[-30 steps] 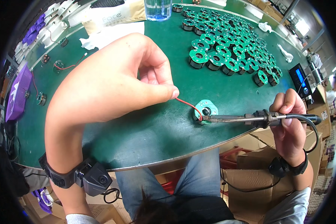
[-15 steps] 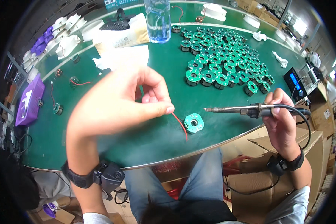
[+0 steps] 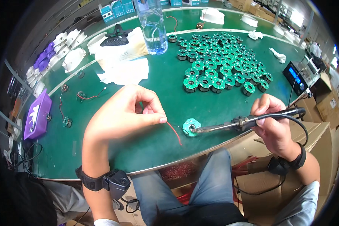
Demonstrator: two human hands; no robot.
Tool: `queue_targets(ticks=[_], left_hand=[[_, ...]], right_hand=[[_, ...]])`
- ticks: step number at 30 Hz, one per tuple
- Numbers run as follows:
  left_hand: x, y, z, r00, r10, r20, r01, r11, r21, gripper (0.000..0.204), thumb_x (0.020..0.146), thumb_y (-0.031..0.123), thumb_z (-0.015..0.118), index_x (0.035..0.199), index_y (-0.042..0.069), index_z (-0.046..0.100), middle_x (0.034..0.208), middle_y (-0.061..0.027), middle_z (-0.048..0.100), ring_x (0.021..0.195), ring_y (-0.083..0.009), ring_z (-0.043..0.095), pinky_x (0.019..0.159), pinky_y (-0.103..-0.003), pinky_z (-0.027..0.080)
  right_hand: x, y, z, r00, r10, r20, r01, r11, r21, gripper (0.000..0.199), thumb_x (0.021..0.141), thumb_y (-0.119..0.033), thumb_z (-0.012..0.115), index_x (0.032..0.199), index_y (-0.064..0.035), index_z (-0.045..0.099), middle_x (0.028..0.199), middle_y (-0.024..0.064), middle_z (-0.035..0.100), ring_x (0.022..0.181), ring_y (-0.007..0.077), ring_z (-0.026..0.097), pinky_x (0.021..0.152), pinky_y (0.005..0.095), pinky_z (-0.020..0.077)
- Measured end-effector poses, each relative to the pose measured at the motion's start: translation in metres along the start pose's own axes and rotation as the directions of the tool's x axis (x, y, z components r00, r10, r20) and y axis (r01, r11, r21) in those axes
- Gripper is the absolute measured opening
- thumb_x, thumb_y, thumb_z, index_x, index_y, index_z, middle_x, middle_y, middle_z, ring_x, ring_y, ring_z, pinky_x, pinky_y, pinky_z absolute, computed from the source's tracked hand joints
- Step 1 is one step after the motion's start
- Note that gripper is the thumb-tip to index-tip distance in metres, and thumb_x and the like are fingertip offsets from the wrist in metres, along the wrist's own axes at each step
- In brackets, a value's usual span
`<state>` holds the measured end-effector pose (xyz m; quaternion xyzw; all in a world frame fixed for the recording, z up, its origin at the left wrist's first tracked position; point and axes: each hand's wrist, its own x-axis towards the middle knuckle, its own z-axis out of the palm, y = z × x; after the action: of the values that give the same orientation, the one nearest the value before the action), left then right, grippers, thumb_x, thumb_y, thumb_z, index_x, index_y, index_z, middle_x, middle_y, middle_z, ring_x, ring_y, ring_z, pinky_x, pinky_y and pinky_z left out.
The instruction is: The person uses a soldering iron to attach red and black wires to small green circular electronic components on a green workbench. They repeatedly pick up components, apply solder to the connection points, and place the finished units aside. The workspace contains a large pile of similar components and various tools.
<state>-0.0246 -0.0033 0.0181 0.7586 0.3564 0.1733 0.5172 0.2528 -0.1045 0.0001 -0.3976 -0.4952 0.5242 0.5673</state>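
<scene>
A round green circuit board (image 3: 192, 122) with a hole in its middle lies near the table's front edge. My left hand (image 3: 126, 111) is closed in a pinch on a red wire (image 3: 175, 133), whose loose end hangs just left of the board. A thin dark wire runs from those fingers toward the board. Closed around the handle of a soldering iron (image 3: 229, 126), my right hand (image 3: 273, 122) is to the right of the board. The iron's tip is over the board beside its hole; whether it touches cannot be made out.
Many similar green ring boards (image 3: 218, 71) stand grouped at the back right. Beyond them are a soldering station (image 3: 295, 78) and white tissue pieces. A water bottle (image 3: 154, 35), a paper packet (image 3: 124, 51) and a purple basket (image 3: 39, 116) stand farther left, near several loose wired parts.
My right hand has brought the soldering iron left and down, so its tip is now at the board. My left hand still pinches the wire. The whole view has shifted slightly.
</scene>
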Motion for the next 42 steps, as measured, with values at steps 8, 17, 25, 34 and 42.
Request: queue_targets(ticks=[8,17,25,34,42], left_hand=[[0.0034,-0.0011,0.0022,1.0,-0.017,-0.026,0.019,0.998,0.056,0.008,0.068,0.005,0.066,0.065,0.001,0.06,0.066,-0.0029,0.057,0.061,-0.0063,0.049,0.054,-0.02,0.037],[0.002,0.0016,0.0033,0.998,-0.002,-0.055,0.007,0.995,0.095,0.01,0.067,0.007,0.068,0.064,0.001,0.061,0.063,-0.001,0.054,0.058,-0.0044,0.045,0.05,-0.019,0.032],[0.0011,0.003,0.0024,0.999,0.004,-0.045,0.001,0.993,0.114,0.008,0.068,0.009,0.066,0.066,0.003,0.062,0.059,0.0046,0.051,0.057,-0.0018,0.042,0.05,-0.018,0.031],[0.0014,0.0015,0.0019,0.999,0.01,-0.046,-0.004,0.992,0.129,0.011,0.068,0.009,0.069,0.065,0.001,0.061,0.062,0.0,0.054,0.056,-0.0041,0.045,0.05,-0.019,0.032],[0.0017,-0.0001,0.0014,0.999,0.014,-0.052,-0.007,0.992,0.129,0.011,0.068,0.009,0.069,0.065,0.001,0.061,0.061,0.0002,0.053,0.056,-0.0042,0.045,0.05,-0.019,0.032]], right_hand=[[-0.0001,0.0021,-0.0011,1.0,0.024,0.012,-0.024,0.999,0.021,0.01,0.071,-0.003,0.057,0.073,-0.0032,0.048,0.066,0.0056,0.05,0.045,0.0041,0.038,0.038,0.0174,0.0274],[0.0006,0.0044,-0.0021,1.0,0.024,0.018,-0.024,1.0,0.013,0.011,0.07,-0.004,0.059,0.073,-0.0035,0.048,0.067,0.0051,0.051,0.047,0.0045,0.041,0.039,0.0168,0.0291],[0.0011,0.0043,-0.0011,0.999,0.024,0.034,-0.024,1.0,0.013,0.01,0.07,-0.004,0.059,0.074,-0.0036,0.049,0.068,0.0052,0.052,0.047,0.0042,0.043,0.039,0.0164,0.0299],[0.0005,0.0045,-0.0025,0.999,0.027,0.033,-0.027,1.0,0.009,0.01,0.07,-0.004,0.059,0.074,-0.0038,0.05,0.067,0.0051,0.053,0.047,0.004,0.044,0.039,0.0161,0.0305],[0.0007,0.0048,-0.0004,0.999,0.023,0.021,-0.024,1.0,0.013,0.01,0.07,-0.004,0.059,0.073,-0.004,0.049,0.067,0.0049,0.053,0.047,0.0039,0.044,0.039,0.016,0.0305]])
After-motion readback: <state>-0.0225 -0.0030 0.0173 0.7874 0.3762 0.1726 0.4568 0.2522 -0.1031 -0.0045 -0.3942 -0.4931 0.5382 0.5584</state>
